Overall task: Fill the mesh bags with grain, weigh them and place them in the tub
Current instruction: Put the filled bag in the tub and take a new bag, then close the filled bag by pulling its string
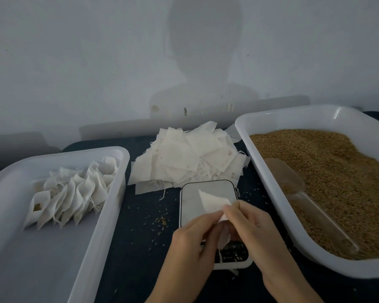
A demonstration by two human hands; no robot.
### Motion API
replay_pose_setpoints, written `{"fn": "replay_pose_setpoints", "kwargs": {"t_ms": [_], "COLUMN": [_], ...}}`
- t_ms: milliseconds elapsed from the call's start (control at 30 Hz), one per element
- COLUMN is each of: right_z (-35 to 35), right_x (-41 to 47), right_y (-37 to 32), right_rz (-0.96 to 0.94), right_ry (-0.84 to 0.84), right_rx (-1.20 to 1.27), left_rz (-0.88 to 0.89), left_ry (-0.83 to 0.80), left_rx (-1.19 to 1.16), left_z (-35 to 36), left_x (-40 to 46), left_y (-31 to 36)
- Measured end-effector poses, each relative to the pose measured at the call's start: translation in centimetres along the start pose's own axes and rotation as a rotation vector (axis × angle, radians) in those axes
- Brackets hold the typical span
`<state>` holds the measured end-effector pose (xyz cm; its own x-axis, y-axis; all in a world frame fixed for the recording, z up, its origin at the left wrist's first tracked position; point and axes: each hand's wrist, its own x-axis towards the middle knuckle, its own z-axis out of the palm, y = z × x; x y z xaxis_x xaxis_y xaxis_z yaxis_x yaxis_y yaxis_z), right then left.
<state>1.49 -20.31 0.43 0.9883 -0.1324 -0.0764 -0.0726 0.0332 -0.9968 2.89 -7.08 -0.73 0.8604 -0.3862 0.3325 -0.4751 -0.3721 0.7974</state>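
Over the scale [208, 200], my left hand [190, 241] and right hand [249, 224] both pinch one empty mesh bag [212, 201], with the flat bag pile [188, 158] behind the scale, the tub [109, 206] of filled bags left of it, and the grain tray [271, 171] right of it.

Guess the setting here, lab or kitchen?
Likely a small hand-packing bench: a tub of loose grain with a scoop, a stack of empty mesh bags, a small scale, and filled bags lined in another tub.
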Motion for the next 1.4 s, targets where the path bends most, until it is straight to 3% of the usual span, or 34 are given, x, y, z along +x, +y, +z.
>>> {"fn": "replay_pose_setpoints", "kwargs": {"t_ms": [200,333,467,567,833,933,1067,1200,1267,1400], "right_z": [-0.1,-0.2,-0.5,-0.9,-0.6,-0.2,0.5,0.0,-0.2,-0.2], "right_x": [-0.1,0.1,0.4,0.5,-0.2,-0.9,-1.3,-1.1,-1.1,-1.4], "right_y": [0.9,1.1,1.0,0.5,0.6,0.6,0.6,1.4,1.6,1.5], "right_rz": [-0.134,-0.15,-0.119,-0.113,-0.296,-0.384,-0.391,-0.257,-0.29,-0.649], "right_ry": [-0.009,-0.026,-0.03,-0.052,0.151,0.189,0.17,0.201,0.217,0.31], "right_rx": [-0.127,-0.229,-0.228,-0.225,-0.621,-0.763,-0.601,-0.324,-0.303,-0.642], "left_rz": [-0.314,-0.349,-0.393,-0.406,-0.337,-0.209,0.048,0.22,0.217,-0.06], "left_ry": [0.079,0.069,-0.09,-0.111,0.127,0.146,0.157,0.142,0.157,0.314], "left_rx": [-0.274,-0.315,-0.437,-0.52,-0.163,0.037,0.413,0.518,0.52,0.313], "left_z": [0.2,0.1,-0.2,-0.9,-0.1,0.3,0.9,1.4,1.5,1.5], "left_x": [0.5,0.6,0.7,0.8,0.4,0.2,0.0,-0.6,-0.8,-0.7], "left_y": [0.3,0.1,0.1,0.0,0.2,0.5,0.9,0.8,0.8,1.3]}}
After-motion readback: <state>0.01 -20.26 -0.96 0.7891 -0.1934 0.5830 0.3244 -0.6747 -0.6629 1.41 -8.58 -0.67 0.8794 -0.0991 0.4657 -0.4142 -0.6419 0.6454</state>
